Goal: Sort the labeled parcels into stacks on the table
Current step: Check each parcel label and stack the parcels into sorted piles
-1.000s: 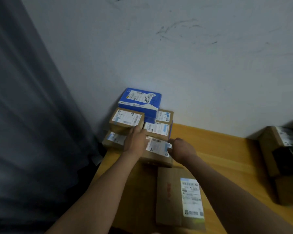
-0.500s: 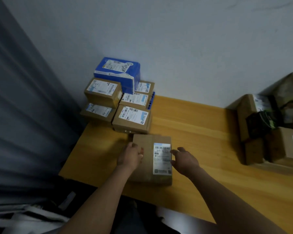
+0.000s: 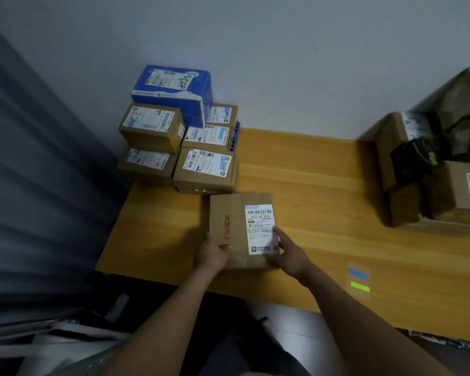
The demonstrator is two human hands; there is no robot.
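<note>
A flat brown parcel (image 3: 236,221) with a white label and red print lies on the wooden table (image 3: 310,185). My left hand (image 3: 212,252) grips its near left edge, thumb over the top. My right hand (image 3: 289,253) holds the near right corner, with fingers lying over the label. Behind it, in the table's far left corner, stands a stack of labeled brown parcels (image 3: 204,169) with a blue parcel (image 3: 174,88) on top.
A heap of larger brown parcels (image 3: 451,191) and a dark wrapped item (image 3: 415,158) fill the right side of the table. A blue and a green tape strip (image 3: 360,280) are stuck near the front edge. A grey curtain (image 3: 38,185) hangs at the left.
Both hands left the corner stack and came back to the flat parcel near the front edge, where they now hold it. The camera tilted down and to the right.
</note>
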